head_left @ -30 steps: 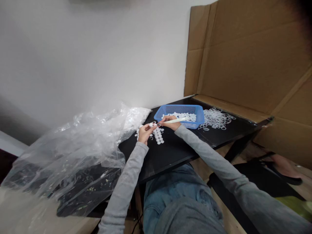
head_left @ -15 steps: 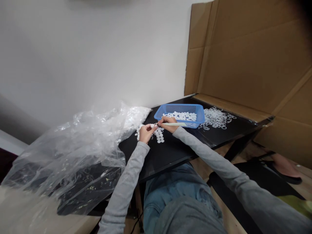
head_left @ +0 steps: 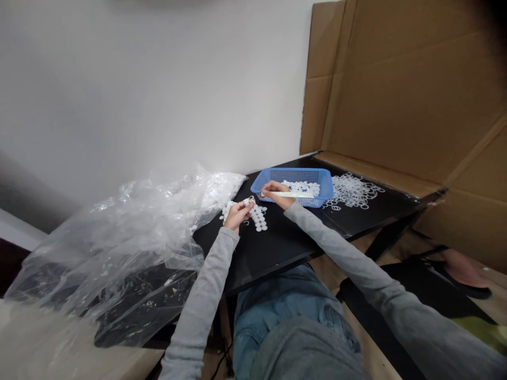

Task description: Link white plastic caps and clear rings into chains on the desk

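Because both hands work over one small area, the left hand [head_left: 236,216] is narrowed to a pinch, its fingertips [head_left: 246,203] closed on a small white piece [head_left: 250,200], while the right hand [head_left: 274,193] wraps a slim pale stylus [head_left: 293,194] in a pen-like grip, its tip directed toward that piece but not visibly touching it. This opposed hold appears to present the piece to the tip. Small white discs [head_left: 259,219] lie in a row below the left hand, just left of the blue plastic basket [head_left: 292,174], and more white discs [head_left: 304,187] sit inside it, within easy reach of the right hand. A heap of translucent rings [head_left: 352,191] lies just right of the basket on the same black table [head_left: 277,248]. A clear plastic bag [head_left: 138,227] of white pieces lies left of the basket, and a cardboard sheet [head_left: 396,89] stands behind and to its right.
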A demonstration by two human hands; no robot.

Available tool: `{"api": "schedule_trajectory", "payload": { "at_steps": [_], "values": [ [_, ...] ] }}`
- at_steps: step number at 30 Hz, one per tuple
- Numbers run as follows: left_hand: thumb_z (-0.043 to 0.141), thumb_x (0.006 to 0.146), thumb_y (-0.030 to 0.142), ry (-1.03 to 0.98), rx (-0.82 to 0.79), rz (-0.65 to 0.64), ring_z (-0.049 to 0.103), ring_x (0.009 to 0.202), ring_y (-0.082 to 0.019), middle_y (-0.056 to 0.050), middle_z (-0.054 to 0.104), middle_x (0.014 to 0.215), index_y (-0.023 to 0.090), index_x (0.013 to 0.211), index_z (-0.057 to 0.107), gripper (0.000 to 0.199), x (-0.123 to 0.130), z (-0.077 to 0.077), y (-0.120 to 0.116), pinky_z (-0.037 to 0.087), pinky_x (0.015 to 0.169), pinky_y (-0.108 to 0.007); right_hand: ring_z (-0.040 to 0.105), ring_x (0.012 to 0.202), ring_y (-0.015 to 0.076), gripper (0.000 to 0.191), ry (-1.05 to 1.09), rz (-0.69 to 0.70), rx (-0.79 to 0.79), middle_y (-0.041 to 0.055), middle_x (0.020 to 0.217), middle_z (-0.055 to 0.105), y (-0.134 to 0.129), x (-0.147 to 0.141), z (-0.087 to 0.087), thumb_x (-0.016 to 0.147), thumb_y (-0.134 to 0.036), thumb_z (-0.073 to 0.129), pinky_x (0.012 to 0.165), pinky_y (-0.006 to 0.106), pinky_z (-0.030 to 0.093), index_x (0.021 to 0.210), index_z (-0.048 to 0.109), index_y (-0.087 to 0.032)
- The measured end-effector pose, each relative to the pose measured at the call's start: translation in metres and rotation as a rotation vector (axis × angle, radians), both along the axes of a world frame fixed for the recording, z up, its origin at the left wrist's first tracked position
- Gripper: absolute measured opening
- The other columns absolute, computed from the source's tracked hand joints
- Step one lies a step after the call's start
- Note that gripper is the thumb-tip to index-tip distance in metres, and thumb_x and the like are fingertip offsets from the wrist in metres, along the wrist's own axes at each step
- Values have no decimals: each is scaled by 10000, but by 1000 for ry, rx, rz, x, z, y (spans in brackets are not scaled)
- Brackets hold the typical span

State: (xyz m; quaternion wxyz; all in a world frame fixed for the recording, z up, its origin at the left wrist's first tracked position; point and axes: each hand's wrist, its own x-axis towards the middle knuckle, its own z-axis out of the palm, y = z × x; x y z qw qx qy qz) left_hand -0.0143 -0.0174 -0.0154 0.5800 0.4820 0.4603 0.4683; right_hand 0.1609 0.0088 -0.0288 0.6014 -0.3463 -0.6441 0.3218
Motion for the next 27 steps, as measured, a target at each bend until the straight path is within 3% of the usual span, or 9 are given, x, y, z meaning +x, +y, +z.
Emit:
{"api": "schedule_trajectory", "payload": {
  "at_steps": [2,5,9,13,18,23,27],
  "values": [
    [883,518,385,1,-22,15,596,758,-102,-29,695,836,148,838,724,429,0,0,0,453,725,-209,657,728,178,318,54,50,42,8,734,677,-3,0,4,810,-539,613,744,342,522,862,610,-226],
    [880,534,369,-11,-50,9,592,722,-94,-35,694,819,137,822,715,404,1,-2,3,456,700,-207,649,772,181,388,-43,87,163,32,783,687,-8,-1,6,909,-574,477,781,354,517,816,624,-228],
    [864,582,354,-40,-66,-10,560,623,-64,-5,652,701,129,800,689,358,1,-4,6,455,672,-199,648,857,209,323,-225,172,245,36,906,699,-10,-2,2,831,-546,632,814,374,514,805,577,-229],
    [832,651,332,-32,-96,-16,564,590,-60,10,622,647,129,763,660,289,2,-4,4,477,698,-217,619,805,196,297,-331,133,288,24,845,656,-9,-1,-1,819,-484,667,776,342,490,766,527,-228],
    [849,624,338,12,-12,-86,619,684,-79,-20,689,771,127,870,703,355,2,0,0,480,755,-230,566,755,173,309,-195,75,206,1,800,615,-10,0,1,804,-445,685,752,328,467,732,473,-233],
    [879,556,351,24,37,-114,631,682,-104,-16,689,730,129,833,682,407,3,1,-2,485,751,-262,549,749,154,352,77,168,55,-15,798,582,-2,-1,-2,703,-408,748,735,313,469,740,445,-232],
    [896,501,335,70,65,-139,610,641,-101,-17,679,681,119,720,645,397,6,-1,-2,485,684,-244,553,766,154,390,239,-3,43,-15,810,548,11,9,-5,684,-430,711,759,321,484,754,377,-241]
  ]
}}
